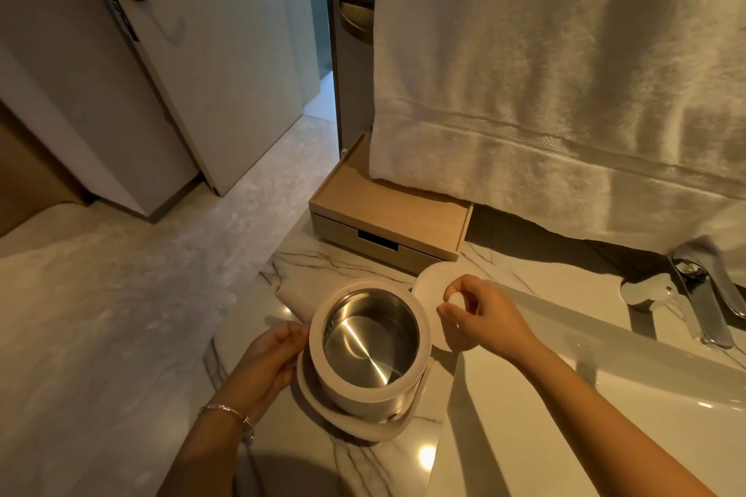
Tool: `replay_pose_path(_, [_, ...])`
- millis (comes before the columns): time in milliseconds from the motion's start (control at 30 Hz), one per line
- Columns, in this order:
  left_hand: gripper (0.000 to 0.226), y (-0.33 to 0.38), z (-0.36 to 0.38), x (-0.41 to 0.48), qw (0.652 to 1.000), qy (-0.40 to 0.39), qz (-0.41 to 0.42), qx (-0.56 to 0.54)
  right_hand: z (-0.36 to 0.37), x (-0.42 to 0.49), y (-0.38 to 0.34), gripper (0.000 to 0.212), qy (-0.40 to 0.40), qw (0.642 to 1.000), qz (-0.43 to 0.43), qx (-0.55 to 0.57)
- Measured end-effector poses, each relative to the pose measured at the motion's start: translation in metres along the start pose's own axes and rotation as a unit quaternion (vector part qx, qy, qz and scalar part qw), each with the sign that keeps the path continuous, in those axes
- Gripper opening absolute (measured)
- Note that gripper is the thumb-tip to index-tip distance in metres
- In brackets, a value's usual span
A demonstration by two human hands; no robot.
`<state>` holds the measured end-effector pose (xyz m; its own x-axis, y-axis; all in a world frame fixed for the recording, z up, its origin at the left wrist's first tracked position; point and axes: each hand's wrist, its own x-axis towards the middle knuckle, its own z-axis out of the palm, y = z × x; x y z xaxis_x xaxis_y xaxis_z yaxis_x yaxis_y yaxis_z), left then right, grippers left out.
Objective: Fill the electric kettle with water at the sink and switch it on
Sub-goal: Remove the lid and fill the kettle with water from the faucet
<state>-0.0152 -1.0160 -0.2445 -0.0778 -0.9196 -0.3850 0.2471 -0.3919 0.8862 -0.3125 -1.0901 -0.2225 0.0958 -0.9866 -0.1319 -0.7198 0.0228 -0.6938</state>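
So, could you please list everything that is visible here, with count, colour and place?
kettle: one, cream, steel inside, open, on its base on the counter
lid: one, white, right of kettle
counter: one, veined marble
sink: one, white, right
faucet: one, chrome, far right
drawer box: one, light wood, behind kettle
towel: one, white, hanging above
door: one, pale, black handle, left
bracelet: one, silver, left wrist
left hand: on kettle side
right hand: holding lid knob
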Motion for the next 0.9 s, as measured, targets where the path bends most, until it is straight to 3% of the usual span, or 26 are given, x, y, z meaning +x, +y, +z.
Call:
replay_pose_path(200, [0.033,-0.004,-0.003,0.001,1.0,-0.005,0.008,0.005,0.014,0.0,0.022,0.011,-0.069,0.996,0.016,-0.061])
replay_pose_path(333, [0.051,-0.001,-0.005,0.003,1.0,-0.009,0.008,0.023,0.018,0.008,0.024,0.013,-0.076,0.994,0.019,-0.07])
replay_pose_path(567, [0.048,0.004,-0.013,0.014,0.997,0.069,0.043,0.003,0.023,0.016,0.014,0.013,-0.089,0.994,0.017,-0.069])
replay_pose_path(700, [0.051,0.006,-0.013,0.017,0.996,0.078,0.052,0.01,0.016,0.011,0.011,0.028,-0.096,0.993,0.037,-0.065])
replay_pose_path(800, [0.053,0.007,-0.009,0.017,0.996,0.077,0.049,0.014,0.005,0.001,0.003,0.033,-0.02,0.998,0.038,-0.037])
replay_pose_path(900, [0.047,0.009,-0.001,0.016,0.996,0.066,0.052,0.024,-0.004,-0.022,-0.014,0.018,0.032,0.995,-0.004,0.091])
